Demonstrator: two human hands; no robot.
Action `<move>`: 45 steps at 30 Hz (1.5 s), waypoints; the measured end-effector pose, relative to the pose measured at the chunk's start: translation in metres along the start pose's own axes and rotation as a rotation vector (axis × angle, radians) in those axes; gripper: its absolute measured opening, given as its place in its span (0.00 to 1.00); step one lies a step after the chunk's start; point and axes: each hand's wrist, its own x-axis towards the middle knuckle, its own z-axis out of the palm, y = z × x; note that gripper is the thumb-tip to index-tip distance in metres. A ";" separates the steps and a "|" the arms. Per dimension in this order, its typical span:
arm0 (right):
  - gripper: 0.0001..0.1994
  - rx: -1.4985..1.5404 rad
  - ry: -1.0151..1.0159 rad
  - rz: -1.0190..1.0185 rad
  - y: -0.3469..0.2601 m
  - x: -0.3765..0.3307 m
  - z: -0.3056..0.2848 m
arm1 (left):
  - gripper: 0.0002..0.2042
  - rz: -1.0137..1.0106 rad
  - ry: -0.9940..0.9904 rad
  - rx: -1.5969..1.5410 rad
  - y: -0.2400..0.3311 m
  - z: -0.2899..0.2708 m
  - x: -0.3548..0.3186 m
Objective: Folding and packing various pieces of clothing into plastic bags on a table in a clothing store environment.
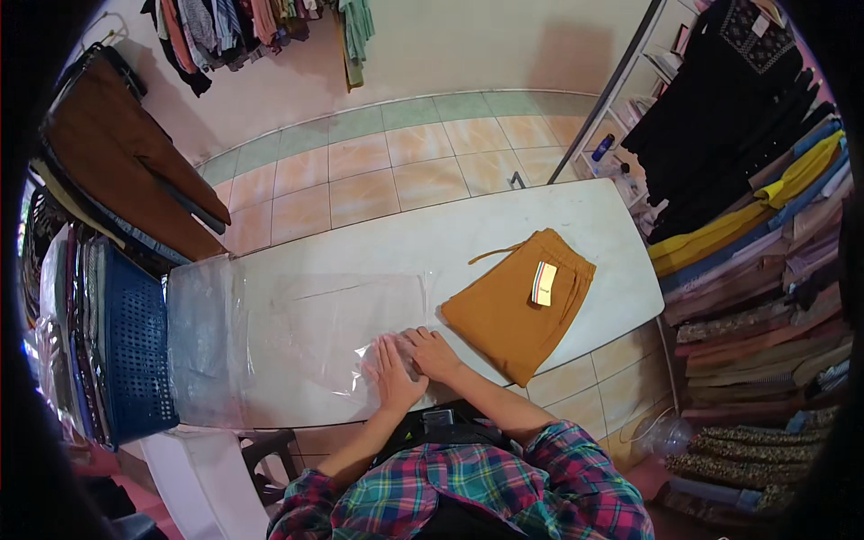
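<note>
A long white table (360, 270) with rounded corners carries everything. Across its left part lies a clear plastic bag (297, 324), thin, glossy and wrinkled, empty and flat. At the table's right end sit folded mustard-brown drawstring trousers (513, 315) with a pale card tag (544, 283). Left hand (393, 371) and right hand (434, 353) press flat, fingers spread, on the bag's near corner, gripping nothing.

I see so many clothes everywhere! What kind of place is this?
Probably a small clothing shop. Garments hang on a wall rack, folded fabrics are stacked on shelves, and tagged brown trousers lie on the white table beside a clear plastic bag.
</note>
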 end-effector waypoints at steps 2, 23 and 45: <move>0.24 0.018 0.008 0.004 0.005 0.006 0.002 | 0.47 -0.078 0.033 0.000 0.009 0.011 0.000; 0.32 0.155 -0.493 -0.012 0.191 -0.008 -0.085 | 0.24 0.001 0.035 0.001 0.026 0.052 0.009; 0.30 0.134 0.065 0.317 0.148 0.007 -0.073 | 0.32 0.112 0.080 0.166 0.049 0.059 -0.010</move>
